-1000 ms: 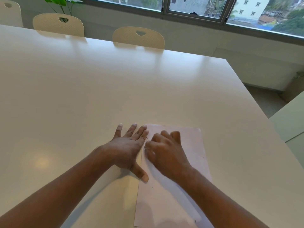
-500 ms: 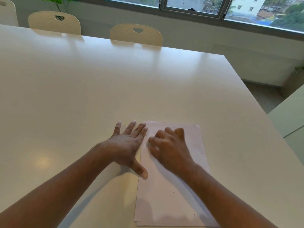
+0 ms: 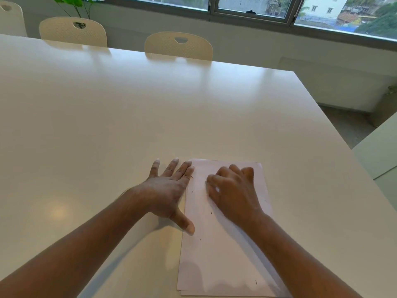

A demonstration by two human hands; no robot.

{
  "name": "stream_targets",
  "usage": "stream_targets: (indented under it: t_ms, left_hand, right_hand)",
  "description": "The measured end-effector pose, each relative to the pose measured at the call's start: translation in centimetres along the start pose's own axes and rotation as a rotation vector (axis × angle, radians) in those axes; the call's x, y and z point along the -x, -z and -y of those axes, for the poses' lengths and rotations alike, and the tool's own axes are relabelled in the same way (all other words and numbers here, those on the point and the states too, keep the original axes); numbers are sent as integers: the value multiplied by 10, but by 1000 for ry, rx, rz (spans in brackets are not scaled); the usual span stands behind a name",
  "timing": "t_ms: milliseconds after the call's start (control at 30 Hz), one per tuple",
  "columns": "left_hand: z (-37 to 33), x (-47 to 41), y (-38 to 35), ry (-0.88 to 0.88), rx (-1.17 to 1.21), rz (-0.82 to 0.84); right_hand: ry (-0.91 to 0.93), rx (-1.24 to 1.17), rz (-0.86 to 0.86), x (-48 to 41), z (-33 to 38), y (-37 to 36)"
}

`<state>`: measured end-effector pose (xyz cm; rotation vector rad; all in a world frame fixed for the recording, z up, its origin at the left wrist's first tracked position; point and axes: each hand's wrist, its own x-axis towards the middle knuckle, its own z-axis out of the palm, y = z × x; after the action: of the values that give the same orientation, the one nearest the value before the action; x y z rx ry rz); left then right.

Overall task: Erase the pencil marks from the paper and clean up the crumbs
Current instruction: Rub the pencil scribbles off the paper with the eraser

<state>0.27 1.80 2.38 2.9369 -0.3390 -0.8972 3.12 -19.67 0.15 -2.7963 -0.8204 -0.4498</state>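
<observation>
Filling most of the view, the wide pale counter (image 3: 150, 117) runs toward a row of cream chairs (image 3: 178, 46) under the window (image 3: 253, 5). Near its front edge lies the paper (image 3: 217, 250), a pale sheet with another peeking out beneath its near edge. The left hand (image 3: 166, 191) is spread flat, fingers (image 3: 171, 167) released and splayed, palm on the counter beside the sheet's left edge with the thumb tip touching it. The right hand (image 3: 234, 190) rests on the upper part of the paper, fingers curled in; something small and pale shows at them, too blurred to identify. Tiny dark crumbs (image 3: 211, 213) dot the sheet, apart from one another.
</observation>
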Motion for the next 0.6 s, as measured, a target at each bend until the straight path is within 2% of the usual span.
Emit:
stream_targets:
  t_ms: [133, 200, 333, 400, 533, 600]
  left_hand:
    - [1, -1, 0, -1, -3, 8]
    - [2, -1, 0, -5, 3, 7]
    - [1, 0, 0, -5, 3, 3]
    - [1, 0, 0, -3, 0, 5]
    - [1, -1, 1, -1, -12, 12]
    - [0, -1, 2, 1, -14, 10]
  right_hand:
    - [245, -43, 36, 31, 30, 9]
    - [177, -1, -2, 27, 15, 6]
    - [-113, 95, -61, 2, -29, -1]
    - [-100, 80, -54, 2, -22, 0]
    - [97, 44, -3, 27, 4, 0]
    - [12, 65, -57, 18, -12, -3]
